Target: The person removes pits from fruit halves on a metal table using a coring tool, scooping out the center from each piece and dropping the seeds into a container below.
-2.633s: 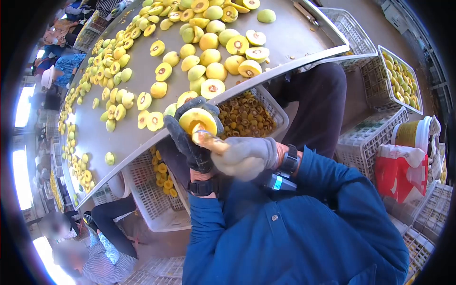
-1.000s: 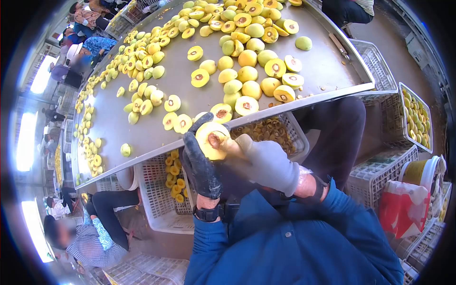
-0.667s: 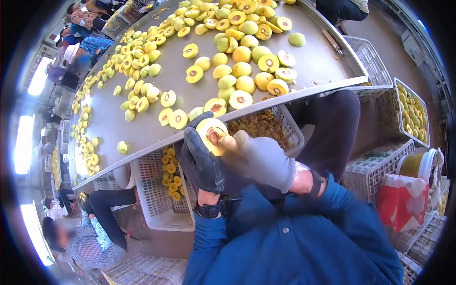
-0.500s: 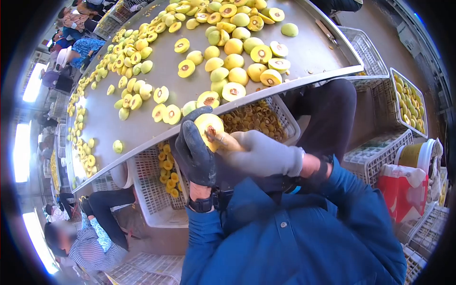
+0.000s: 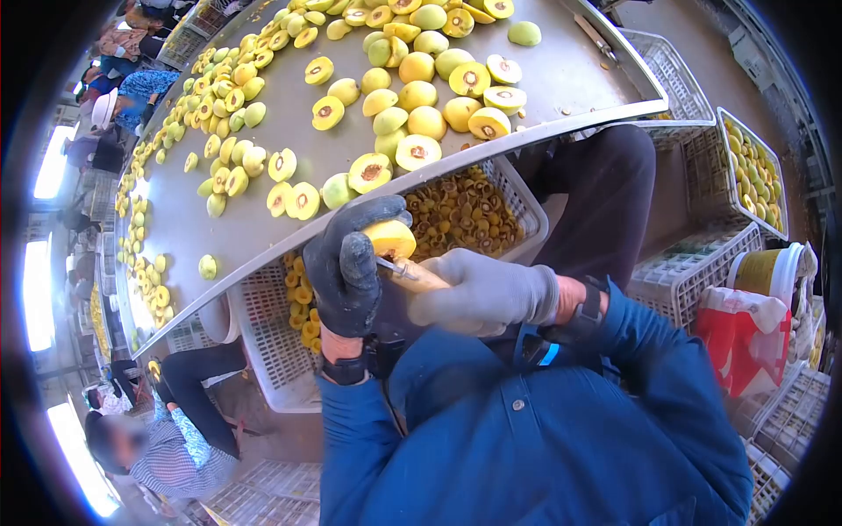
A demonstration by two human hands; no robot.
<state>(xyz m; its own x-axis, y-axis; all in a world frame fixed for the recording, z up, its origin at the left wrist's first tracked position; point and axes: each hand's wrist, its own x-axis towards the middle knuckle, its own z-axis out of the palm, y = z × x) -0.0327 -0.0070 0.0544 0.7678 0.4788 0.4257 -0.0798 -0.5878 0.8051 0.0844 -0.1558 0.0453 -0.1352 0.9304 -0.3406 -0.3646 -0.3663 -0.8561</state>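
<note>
Dark, smudged glove fabric covers the left hand (image 5: 346, 272), whose fingers curl around a yellow fruit half (image 5: 391, 237) just off the near edge of the metal counter (image 5: 570, 101). Those fingers hide much of the fruit, and its cut face is turned too far to make out. The right hand (image 5: 487, 291), in a pale grey glove, is closed on a tool (image 5: 423, 277) with a wooden handle; the glove covers the handle's rear end. A thin metal part meets the fruit's lower side, but how far it goes in cannot be told.

On the counter lie many more halves (image 5: 419, 152), some cut side up with a reddish-brown centre, the far ones cropped by the top of the view. A wooden-handled implement (image 5: 596, 37) rests by the far right edge, its other end hard to read.

Below, the counter's edge partly hides a crate (image 5: 537, 230) of small brown pieces (image 5: 465, 210), too jumbled to identify surely. Left of it, another crate (image 5: 267, 337) with hollowed yellow halves (image 5: 303, 302) is partly blocked by the left arm. At lower left a seated co-worker (image 5: 180, 456) appears small and distorted.
</note>
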